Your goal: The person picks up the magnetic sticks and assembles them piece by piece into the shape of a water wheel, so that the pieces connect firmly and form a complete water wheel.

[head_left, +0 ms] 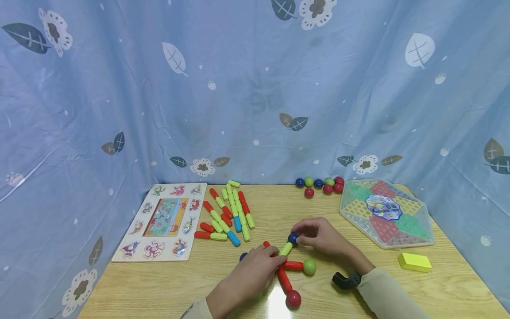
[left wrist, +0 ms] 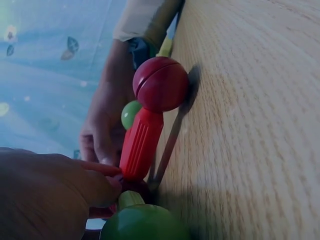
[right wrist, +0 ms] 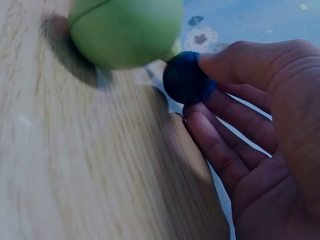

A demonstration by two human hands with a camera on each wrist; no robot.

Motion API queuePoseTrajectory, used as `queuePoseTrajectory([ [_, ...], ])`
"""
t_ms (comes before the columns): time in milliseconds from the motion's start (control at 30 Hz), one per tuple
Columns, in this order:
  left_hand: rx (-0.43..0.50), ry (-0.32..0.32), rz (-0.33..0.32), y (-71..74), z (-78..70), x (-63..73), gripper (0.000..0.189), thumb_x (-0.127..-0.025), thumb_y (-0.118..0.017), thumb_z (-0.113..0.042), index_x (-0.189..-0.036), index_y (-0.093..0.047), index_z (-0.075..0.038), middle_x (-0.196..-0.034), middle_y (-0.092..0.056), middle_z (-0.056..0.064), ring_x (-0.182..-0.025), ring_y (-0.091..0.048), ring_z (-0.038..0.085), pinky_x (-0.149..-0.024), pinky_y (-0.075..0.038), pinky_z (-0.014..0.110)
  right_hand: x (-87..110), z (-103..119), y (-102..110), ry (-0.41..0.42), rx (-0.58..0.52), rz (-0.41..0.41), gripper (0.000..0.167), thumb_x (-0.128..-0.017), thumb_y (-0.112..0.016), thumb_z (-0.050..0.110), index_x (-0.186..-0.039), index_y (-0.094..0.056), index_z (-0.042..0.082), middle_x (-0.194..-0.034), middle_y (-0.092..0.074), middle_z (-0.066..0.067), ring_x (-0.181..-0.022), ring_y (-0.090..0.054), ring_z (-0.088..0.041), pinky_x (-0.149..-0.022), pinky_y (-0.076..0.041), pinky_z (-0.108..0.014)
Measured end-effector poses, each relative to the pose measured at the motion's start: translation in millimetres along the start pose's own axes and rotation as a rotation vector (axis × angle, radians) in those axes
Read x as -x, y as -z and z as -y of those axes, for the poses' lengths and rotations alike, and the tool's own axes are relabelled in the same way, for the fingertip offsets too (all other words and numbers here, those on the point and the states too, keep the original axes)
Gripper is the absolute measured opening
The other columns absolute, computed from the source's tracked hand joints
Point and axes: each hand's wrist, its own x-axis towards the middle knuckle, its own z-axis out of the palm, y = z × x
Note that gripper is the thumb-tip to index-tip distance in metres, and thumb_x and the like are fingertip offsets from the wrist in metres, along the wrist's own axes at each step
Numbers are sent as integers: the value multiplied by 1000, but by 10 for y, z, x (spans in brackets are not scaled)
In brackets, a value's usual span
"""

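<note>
A beige right sleeve (head_left: 392,294) is filling the nearest edge, with a beige left sleeve (head_left: 198,310) coming in opposite; a black curved band (head_left: 346,281) is sitting at the right wrist. Taking the hub of the ball-and-stick model as the clock's centre, a crimson ball (head_left: 293,299) is ending a fluted red stick (head_left: 284,280) at 5 o'clock, and a lime-green ball (head_left: 309,266) is capping a shorter-looking red stick (head_left: 293,266) at 3. A yellow-green stick (head_left: 286,249) is pointing to 1 o'clock, meeting a navy ball (head_left: 293,239).

The right hand (head_left: 322,238) is pinching that navy ball between thumb and fingers. The left hand (head_left: 256,269) is covering the dark reddish hub (left wrist: 136,189) from 8 o'clock, thumb and fingertips gripping around it. Another navy ball (head_left: 243,256) is showing partly behind this hand, at 9, and a bare red stick end (head_left: 266,244) is emerging at 11.

Loose sticks (head_left: 225,217) in red, yellow-green and blue are lying at 10 o'clock, beside a sea-animal puzzle board (head_left: 201,188) farther out. Loose balls (head_left: 318,183) are clustering at 1, a hexagonal Chinese-checkers set (head_left: 386,212) is resting at 2, and a yellow block (head_left: 414,262) is lying at 3. A blue leaf-print curtain (head_left: 255,97) is hanging at 12.
</note>
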Motion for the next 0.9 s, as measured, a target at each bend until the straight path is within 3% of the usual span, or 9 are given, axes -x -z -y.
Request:
queuePoseTrajectory([
  [467,62,-165,-53,-19,109,-5,27,-108,-71,-20,-133,-79,-27,-126,-75,-6,-104,-70,9,-92,-58,26,181,30,86,-64,5,40,27,-97,-83,14,-124,-79,10,-117,-80,-7,-102,-77,-12,-92,-62,-25],
  [900,185,-175,-3,24,224,-10,30,-107,-71,-15,-135,-78,-25,-137,-72,-6,-124,-68,11,-109,-56,30,189,21,76,-35,9,27,26,-97,-83,12,-122,-79,9,-113,-81,-7,-99,-76,-12,-89,-63,-25],
])
